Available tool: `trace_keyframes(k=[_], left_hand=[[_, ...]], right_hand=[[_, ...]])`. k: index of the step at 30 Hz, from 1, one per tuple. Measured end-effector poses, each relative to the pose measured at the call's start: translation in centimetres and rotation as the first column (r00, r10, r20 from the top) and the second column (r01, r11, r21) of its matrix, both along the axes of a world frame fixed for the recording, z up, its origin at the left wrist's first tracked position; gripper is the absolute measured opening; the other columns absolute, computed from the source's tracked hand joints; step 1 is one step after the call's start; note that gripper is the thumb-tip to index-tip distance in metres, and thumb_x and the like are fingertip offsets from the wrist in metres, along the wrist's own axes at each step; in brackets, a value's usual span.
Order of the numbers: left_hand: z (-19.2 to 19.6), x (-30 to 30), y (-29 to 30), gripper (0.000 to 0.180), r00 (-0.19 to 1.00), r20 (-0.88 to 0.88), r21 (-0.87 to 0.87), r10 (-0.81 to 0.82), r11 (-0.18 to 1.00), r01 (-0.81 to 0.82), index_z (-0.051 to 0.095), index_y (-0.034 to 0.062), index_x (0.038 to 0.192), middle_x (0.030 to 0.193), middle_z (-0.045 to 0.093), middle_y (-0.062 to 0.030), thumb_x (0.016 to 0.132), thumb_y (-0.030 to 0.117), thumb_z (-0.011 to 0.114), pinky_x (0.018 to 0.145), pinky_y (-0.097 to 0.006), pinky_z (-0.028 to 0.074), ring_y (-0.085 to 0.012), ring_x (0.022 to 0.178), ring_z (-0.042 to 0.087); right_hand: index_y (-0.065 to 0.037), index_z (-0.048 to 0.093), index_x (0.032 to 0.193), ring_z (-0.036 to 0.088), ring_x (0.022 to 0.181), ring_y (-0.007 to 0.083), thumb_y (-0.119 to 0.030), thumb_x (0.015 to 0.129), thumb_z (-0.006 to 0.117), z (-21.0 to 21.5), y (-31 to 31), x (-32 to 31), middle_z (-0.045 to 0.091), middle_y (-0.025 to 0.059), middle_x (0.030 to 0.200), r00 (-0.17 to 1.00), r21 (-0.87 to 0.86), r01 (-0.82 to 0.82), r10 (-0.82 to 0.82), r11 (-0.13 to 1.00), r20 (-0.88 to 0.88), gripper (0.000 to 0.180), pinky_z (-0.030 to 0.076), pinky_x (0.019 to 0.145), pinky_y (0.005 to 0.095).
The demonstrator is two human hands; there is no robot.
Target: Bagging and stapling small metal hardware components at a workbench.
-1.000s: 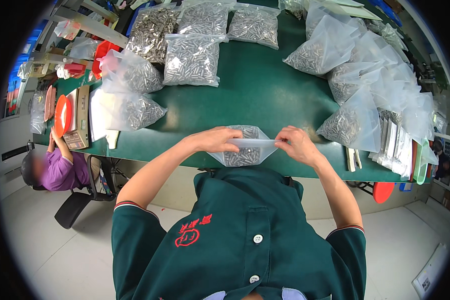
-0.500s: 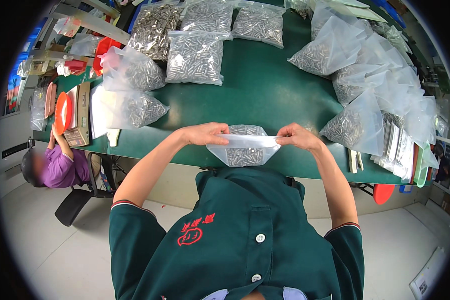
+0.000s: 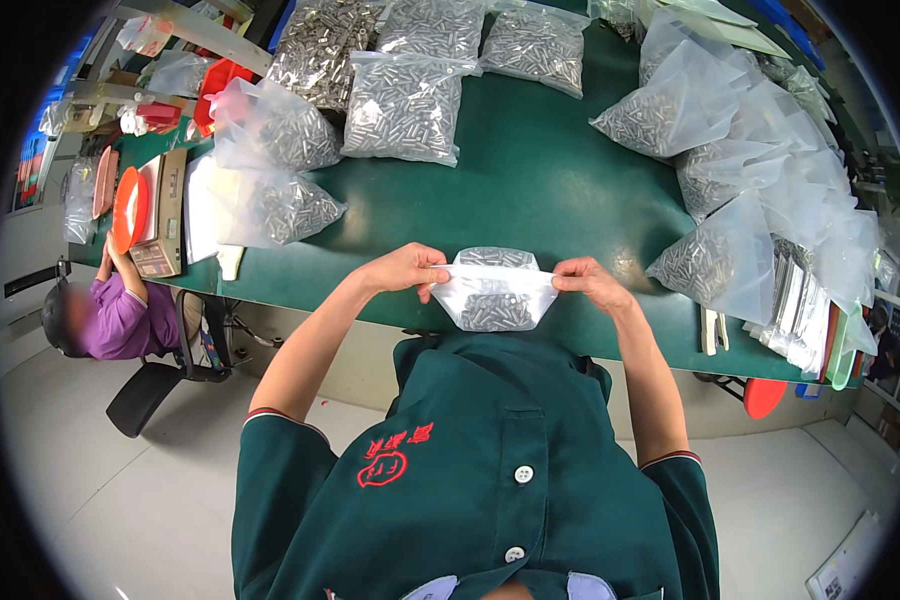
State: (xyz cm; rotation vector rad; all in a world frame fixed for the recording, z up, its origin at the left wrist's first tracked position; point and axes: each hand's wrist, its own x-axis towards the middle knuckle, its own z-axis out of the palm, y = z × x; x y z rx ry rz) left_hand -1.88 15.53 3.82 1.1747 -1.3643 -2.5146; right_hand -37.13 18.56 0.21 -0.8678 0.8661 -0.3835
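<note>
A clear plastic bag (image 3: 497,312) full of small silvery metal pieces lies at the front edge of the green table, right before my body. My left hand (image 3: 410,270) pinches the left end of its top edge, and my right hand (image 3: 592,282) grips the right end. Between them the top of the bag is stretched into a straight, whitish band across the contents. Metal pieces show both above and below this band.
Closed bags of metal pieces (image 3: 404,108) lie at the back left. Open bags (image 3: 708,255) crowd the right side beside a stack of papers (image 3: 796,300). At the left stand a scale (image 3: 160,255) and an orange-red dish (image 3: 130,210); a person in purple (image 3: 135,320) sits there.
Both hands still hold the bag's top edge. The band between them has drawn straighter and tighter, and my left fingers have shifted slightly. The whole view has turned a little.
</note>
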Motion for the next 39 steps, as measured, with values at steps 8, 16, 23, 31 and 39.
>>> trace_keyframes(k=[8,16,23,31,39], left_hand=[[5.3,-5.7,2.0,0.014,0.943,0.326,-0.830,0.069,0.498,0.251,0.058,-0.0001,0.090,0.087,0.059,-0.0142,0.082,0.012,0.054,0.069,-0.041,0.046,-0.0338,0.081,0.057],[3.5,-6.6,1.0,0.016,0.968,0.249,-0.528,0.042,0.843,0.099,0.059,-0.0011,0.084,0.069,0.054,-0.0019,0.086,0.015,0.058,0.061,-0.026,0.039,-0.0081,0.067,0.045],[3.1,-7.2,1.1,0.019,0.989,0.137,-0.388,0.050,0.922,0.008,0.064,-0.0004,0.090,0.075,0.059,-0.0010,0.085,0.018,0.062,0.064,-0.024,0.041,-0.0066,0.071,0.049],[3.7,-8.1,1.3,0.024,0.965,0.240,-0.436,0.111,0.900,0.005,0.068,-0.0014,0.086,0.072,0.063,-0.0045,0.078,0.021,0.068,0.065,-0.026,0.043,-0.0093,0.070,0.053],[3.8,-7.7,1.8,0.021,0.956,0.220,-0.329,0.194,0.937,-0.114,0.068,-0.0021,0.085,0.074,0.063,-0.0028,0.079,0.018,0.068,0.065,-0.026,0.042,-0.0079,0.071,0.052]], right_hand=[[-0.003,0.063,0.076,0.046,0.068,0.0058,-0.015,0.080,0.065,4.0,0.5,0.2,0.056,-0.0032,0.069,0.989,-0.164,0.143,-0.148,0.976,-0.019,0.013,0.036,0.063,0.0223],[-0.003,0.064,0.077,0.046,0.070,0.0056,-0.018,0.082,0.064,3.1,0.6,0.4,0.056,-0.0033,0.070,0.990,-0.191,0.132,-0.139,0.973,-0.026,0.016,0.036,0.066,0.0219],[-0.003,0.064,0.080,0.046,0.070,0.0054,-0.021,0.084,0.064,2.8,1.9,-0.4,0.056,-0.0038,0.071,0.979,-0.168,0.188,-0.198,0.968,-0.044,0.018,0.037,0.067,0.0218],[0.000,0.065,0.088,0.049,0.069,0.0060,-0.020,0.086,0.062,3.3,4.8,0.9,0.059,-0.0027,0.075,0.861,-0.229,0.466,-0.497,0.855,-0.103,0.020,0.038,0.060,0.0208],[-0.005,0.046,0.122,0.049,0.105,0.0321,-0.029,0.066,0.077,0.2,12.4,-16.1,0.054,0.0130,0.112,-0.398,-0.731,-0.145,-0.715,0.667,-0.574,0.068,0.039,0.089,0.0448]])
